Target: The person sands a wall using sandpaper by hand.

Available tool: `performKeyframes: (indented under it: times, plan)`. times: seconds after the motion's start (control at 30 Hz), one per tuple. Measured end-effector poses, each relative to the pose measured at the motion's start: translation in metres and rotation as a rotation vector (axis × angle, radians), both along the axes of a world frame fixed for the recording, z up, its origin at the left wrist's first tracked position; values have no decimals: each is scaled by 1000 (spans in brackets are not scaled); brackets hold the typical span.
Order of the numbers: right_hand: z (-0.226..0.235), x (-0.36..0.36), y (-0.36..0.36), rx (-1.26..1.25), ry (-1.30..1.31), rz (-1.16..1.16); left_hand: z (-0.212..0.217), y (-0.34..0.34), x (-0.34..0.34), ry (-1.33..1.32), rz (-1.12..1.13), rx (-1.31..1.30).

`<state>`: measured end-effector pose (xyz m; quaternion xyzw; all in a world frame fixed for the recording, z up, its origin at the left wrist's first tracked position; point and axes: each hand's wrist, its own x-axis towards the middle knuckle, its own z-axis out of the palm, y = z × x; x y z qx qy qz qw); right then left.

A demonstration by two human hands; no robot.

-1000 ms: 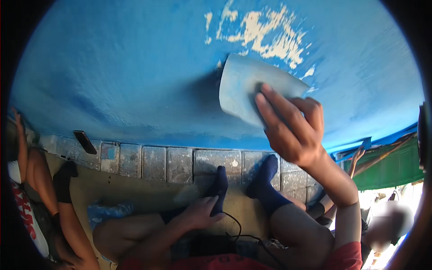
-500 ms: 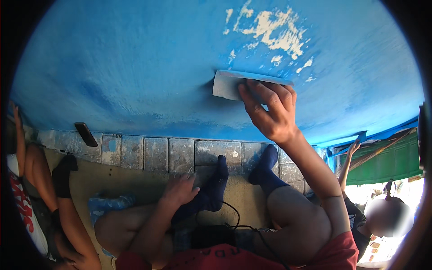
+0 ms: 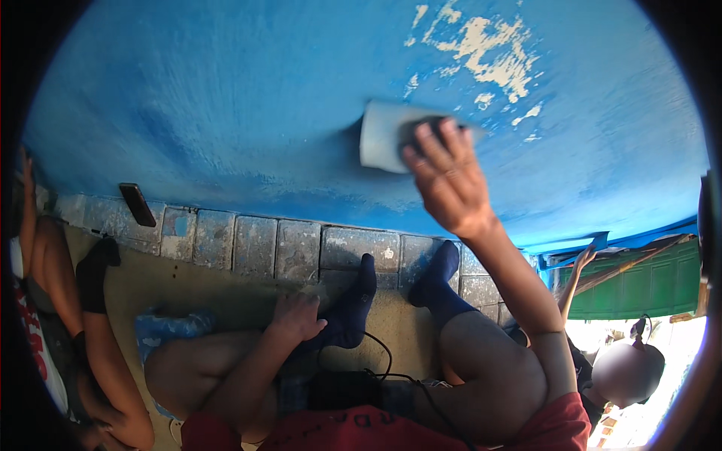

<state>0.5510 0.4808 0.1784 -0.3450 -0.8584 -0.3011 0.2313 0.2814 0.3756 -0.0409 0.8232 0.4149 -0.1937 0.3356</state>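
Right hand [image 3: 445, 184] presses sandpaper sheet [image 3: 385, 137] flat-fingered on blue hull [image 3: 226, 113], left hand [image 3: 297, 316] loose on shin; flaked paint patch [image 3: 489, 52] at 1 o'clock could snag and tear it.

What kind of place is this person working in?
Probably outdoors, beside a big painted surface being sanded, perhaps a boat hull or wall. The blue surface has a flaked pale patch, the right hand presses a grey sheet to it, and worn paving blocks run along its base in sunlight.

Right hand [image 3: 447, 184] and sandpaper sheet [image 3: 387, 135] now further left (slightly).
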Motion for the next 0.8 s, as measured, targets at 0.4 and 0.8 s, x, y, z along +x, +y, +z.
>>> performKeyframes:
  times: [0.4,0.8]
  plan:
    - [14,27,2,140,-56,-33,-3,5,4,-3,-46,21]
    - [40,5,-6,326,167,-196,4,2,-8,203,-201,-244]
